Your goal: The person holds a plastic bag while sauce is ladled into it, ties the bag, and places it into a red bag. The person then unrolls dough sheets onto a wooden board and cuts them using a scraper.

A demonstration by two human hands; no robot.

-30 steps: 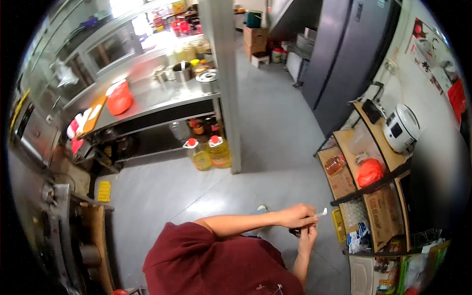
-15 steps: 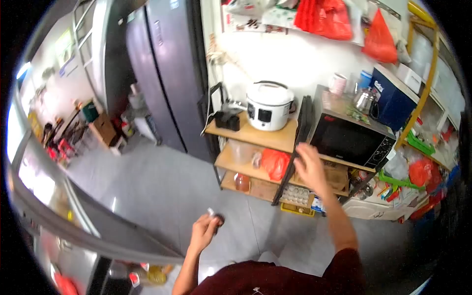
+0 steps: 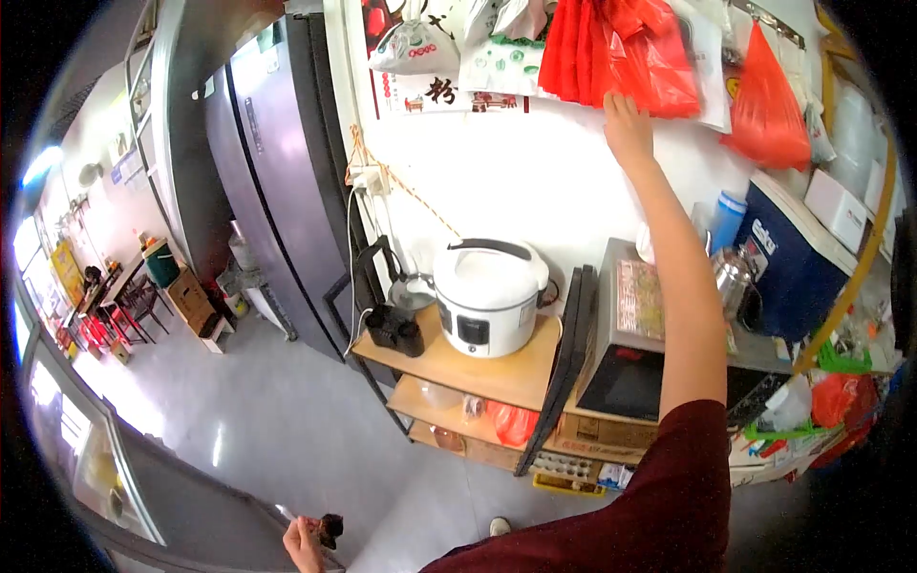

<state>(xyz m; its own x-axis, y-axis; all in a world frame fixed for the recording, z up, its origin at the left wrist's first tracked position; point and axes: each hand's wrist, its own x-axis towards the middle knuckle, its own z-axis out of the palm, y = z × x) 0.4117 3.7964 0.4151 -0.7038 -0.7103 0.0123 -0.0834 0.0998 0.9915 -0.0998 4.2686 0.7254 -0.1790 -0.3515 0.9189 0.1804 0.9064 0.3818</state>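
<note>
My right hand (image 3: 628, 134) is raised to the red plastic bags (image 3: 650, 62) hanging on the wall. Its fingers point upward at the bags' lower edge and appear to touch it; no grip on the plastic shows. Low at the bottom of the view, my left hand (image 3: 303, 546) is closed around a small dark object (image 3: 330, 529), whose kind I cannot make out. Beside the red bags hang a white printed bag (image 3: 503, 65) and a separate full red bag (image 3: 767, 105).
A white rice cooker (image 3: 485, 298) and a black two-cup holder (image 3: 394, 330) stand on the wooden shelf rack (image 3: 420, 368). My forearm crosses in front of the microwave (image 3: 616, 377). A metal kettle (image 3: 732, 279) and a blue box (image 3: 793, 253) are at right. A tall fridge (image 3: 272, 181) stands left.
My right hand has risen from beside the shelf rack to the hanging red bags. The view has tilted upward, and my left hand, still holding the dark object, now shows lower and further left.
</note>
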